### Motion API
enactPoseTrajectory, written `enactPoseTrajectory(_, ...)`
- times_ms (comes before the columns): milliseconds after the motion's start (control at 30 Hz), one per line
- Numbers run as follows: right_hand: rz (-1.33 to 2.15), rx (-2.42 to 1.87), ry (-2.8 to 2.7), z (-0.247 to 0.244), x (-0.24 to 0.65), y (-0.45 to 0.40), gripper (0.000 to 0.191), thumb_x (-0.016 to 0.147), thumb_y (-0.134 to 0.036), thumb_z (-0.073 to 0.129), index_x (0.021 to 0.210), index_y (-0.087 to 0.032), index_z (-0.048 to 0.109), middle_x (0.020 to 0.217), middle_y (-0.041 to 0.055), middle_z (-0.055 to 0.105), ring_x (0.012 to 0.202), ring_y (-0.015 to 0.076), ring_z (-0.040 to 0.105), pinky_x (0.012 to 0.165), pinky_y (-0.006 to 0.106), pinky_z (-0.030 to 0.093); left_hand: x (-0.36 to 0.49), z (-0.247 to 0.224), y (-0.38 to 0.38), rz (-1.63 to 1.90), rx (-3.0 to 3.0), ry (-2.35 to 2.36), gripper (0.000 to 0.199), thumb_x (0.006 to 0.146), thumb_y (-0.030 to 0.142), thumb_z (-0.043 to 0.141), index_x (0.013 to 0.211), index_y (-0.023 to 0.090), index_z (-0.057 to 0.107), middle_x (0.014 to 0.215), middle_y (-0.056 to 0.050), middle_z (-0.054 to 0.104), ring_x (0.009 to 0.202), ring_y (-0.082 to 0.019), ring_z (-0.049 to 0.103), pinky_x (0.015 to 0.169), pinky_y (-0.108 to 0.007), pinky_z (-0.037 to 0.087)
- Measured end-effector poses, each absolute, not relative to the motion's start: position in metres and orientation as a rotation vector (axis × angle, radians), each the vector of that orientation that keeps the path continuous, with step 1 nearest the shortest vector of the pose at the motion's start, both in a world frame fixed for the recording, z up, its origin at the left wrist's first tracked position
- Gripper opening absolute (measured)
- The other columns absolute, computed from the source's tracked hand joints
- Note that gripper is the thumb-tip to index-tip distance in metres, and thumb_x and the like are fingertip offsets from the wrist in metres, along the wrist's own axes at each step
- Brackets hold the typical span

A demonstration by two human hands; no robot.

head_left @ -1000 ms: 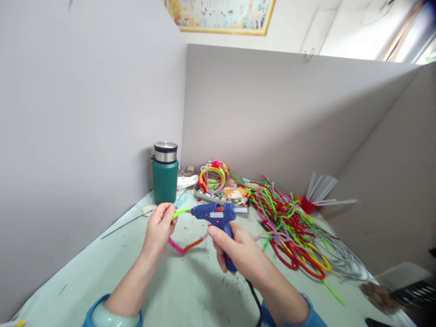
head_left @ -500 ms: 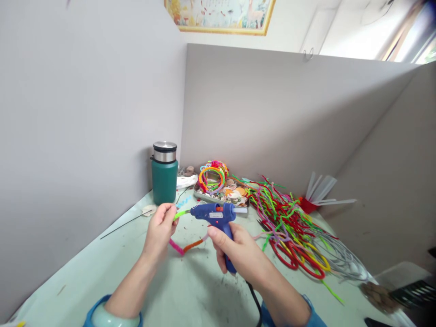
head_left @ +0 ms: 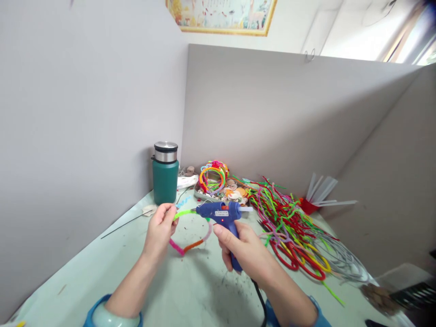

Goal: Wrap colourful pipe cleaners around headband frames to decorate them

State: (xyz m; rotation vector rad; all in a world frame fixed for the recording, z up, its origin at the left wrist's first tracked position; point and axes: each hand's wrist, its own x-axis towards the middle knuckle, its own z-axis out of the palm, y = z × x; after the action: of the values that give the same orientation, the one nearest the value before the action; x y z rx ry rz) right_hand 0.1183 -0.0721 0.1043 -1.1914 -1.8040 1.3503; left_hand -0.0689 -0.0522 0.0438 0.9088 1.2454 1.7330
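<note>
My left hand is closed in a pinch on a ring of fuzzy pipe cleaner, coloured lime green, pink, orange and pale lilac, held above the table. My right hand wraps round the handle of a blue hot glue gun. A clear glue stick pokes out of its back and a small red light glows on its side. The gun points left, its nozzle at the lime green stretch of the ring; whether it touches is hard to tell. My fingertips hide part of the ring's left side.
A green bottle stands at the back left. Beside it, a tin tray holds finished rings and small discs. Pipe cleaners and red-handled scissors lie on the right, near a red cup of glue sticks. A black cord trails from the gun.
My right hand has moved the glue gun slightly right, so its nozzle has slid along the lime green stretch away from my left fingers. My left hand has stayed in place.
</note>
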Motion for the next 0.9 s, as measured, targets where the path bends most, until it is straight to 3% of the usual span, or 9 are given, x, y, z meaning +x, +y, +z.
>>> enactPoseTrajectory(900, 1.334, -1.217, -1.793, 0.1049, 0.1259, -0.0690, 0.044, 0.077, -0.059, 0.044, 0.074, -0.016, 0.048, 0.036, -0.0067, 0.041, 0.029, 0.0068, 0.037, 0.031, 0.017, 0.027, -0.0752, 0.0445, -0.0541, 1.784, 0.799, 1.185, 0.019, 0.073, 0.034, 0.057, 0.076, 0.018, 0.048, 0.046, 0.009, 0.036, 0.035, -0.002, 0.023, 0.035, -0.015, 0.016)
